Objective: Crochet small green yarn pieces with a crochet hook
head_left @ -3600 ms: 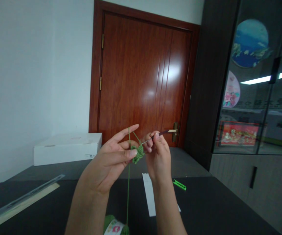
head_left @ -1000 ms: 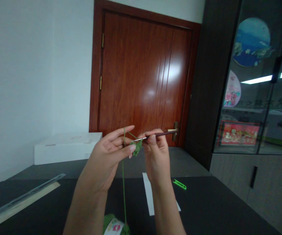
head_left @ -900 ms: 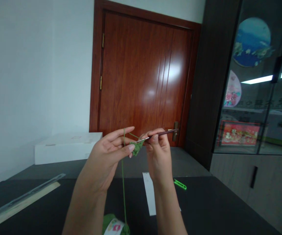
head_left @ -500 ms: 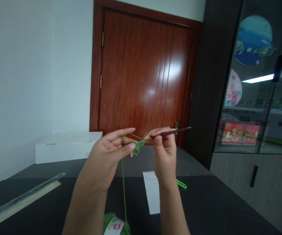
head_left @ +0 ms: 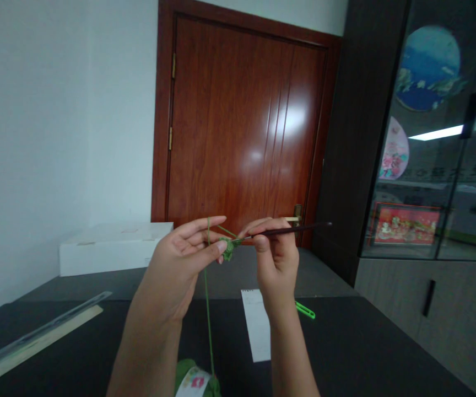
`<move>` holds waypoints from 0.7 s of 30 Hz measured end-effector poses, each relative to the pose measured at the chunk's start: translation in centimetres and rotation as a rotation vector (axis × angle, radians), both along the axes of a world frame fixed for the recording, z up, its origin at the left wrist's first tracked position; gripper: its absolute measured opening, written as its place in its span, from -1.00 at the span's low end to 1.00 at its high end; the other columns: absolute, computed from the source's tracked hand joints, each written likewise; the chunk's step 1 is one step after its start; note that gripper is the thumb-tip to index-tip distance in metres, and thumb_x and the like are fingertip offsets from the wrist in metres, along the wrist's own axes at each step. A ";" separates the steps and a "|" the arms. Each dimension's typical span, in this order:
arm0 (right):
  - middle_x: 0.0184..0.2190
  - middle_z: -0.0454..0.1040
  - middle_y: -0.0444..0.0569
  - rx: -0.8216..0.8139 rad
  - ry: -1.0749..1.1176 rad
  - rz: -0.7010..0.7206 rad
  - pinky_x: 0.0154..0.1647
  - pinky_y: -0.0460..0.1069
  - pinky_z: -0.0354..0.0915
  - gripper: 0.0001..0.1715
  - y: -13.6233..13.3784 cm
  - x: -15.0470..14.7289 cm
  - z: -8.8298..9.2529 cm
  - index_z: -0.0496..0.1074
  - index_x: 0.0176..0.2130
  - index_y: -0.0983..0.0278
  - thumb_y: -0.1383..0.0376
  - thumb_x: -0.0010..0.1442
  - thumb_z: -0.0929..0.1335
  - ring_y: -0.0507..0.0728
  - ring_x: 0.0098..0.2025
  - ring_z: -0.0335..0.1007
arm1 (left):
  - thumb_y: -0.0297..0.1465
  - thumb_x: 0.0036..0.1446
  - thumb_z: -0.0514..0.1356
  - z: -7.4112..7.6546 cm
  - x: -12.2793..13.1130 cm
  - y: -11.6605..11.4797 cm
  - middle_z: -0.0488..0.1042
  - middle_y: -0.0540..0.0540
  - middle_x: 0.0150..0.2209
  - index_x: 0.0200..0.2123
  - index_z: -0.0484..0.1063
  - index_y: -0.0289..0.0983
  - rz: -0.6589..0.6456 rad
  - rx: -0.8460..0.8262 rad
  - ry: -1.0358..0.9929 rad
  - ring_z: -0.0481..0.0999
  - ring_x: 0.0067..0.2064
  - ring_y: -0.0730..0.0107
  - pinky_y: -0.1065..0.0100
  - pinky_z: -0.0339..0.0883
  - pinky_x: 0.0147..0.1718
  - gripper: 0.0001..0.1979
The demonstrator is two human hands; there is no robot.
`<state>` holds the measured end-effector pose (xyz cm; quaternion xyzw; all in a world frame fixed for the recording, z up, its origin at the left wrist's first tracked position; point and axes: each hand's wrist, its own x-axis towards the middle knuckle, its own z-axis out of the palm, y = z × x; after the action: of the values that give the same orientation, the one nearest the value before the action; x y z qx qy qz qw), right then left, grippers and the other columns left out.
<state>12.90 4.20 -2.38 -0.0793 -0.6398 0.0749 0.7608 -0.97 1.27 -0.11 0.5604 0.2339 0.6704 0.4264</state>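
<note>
Gripping the hook (head_left: 298, 229) flatter than before is the right hand (head_left: 278, 258); the left hand (head_left: 184, 255) pinches green crochet (head_left: 228, 252).

The dark hook (head_left: 304, 227) is nearly level in the air, its tip at the small green stitched piece (head_left: 228, 252). Taut yarn (head_left: 209, 320) drops to the banded ball (head_left: 195, 380) toward the surface's (head_left: 341, 353) near edge.
</note>
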 end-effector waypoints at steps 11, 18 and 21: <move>-0.32 0.52 -0.06 0.215 -0.156 -0.124 -0.12 0.17 0.35 -0.87 0.3 -0.1 -0.2 0.46 -0.21 0.12 0.33 0.32 0.32 0.18 -0.20 0.48 | -0.56 -0.14 0.43 0.0 0.2 -0.1 0.56 -0.08 -0.38 -0.02 0.50 -0.38 0.031 0.070 -0.067 0.52 -0.34 0.40 0.44 0.38 -0.35 -0.47; -0.30 0.55 -0.06 0.219 -0.028 -0.044 -0.10 0.21 0.38 -0.90 1.0 -0.7 -0.7 0.46 -0.19 0.08 0.28 0.32 0.33 0.19 -0.19 0.50 | -0.59 -0.15 0.43 0.2 0.5 -0.4 0.57 -0.10 -0.34 -0.02 0.50 -0.37 -0.020 0.078 -0.106 0.53 -0.27 0.39 0.46 0.41 -0.28 -0.46; -0.31 0.55 -0.06 0.201 0.017 -0.019 -0.12 0.22 0.40 -0.93 0.9 -1.0 -0.6 0.45 -0.21 0.08 0.24 0.32 0.34 0.20 -0.20 0.51 | -0.60 -0.15 0.43 0.2 0.6 -0.5 0.57 -0.10 -0.34 -0.03 0.50 -0.37 -0.017 0.088 -0.112 0.53 -0.27 0.40 0.46 0.41 -0.27 -0.47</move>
<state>11.94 5.07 -2.94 -0.0079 -0.6367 0.0040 0.7710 -0.40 0.81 0.12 0.5420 0.1750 0.7068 0.4195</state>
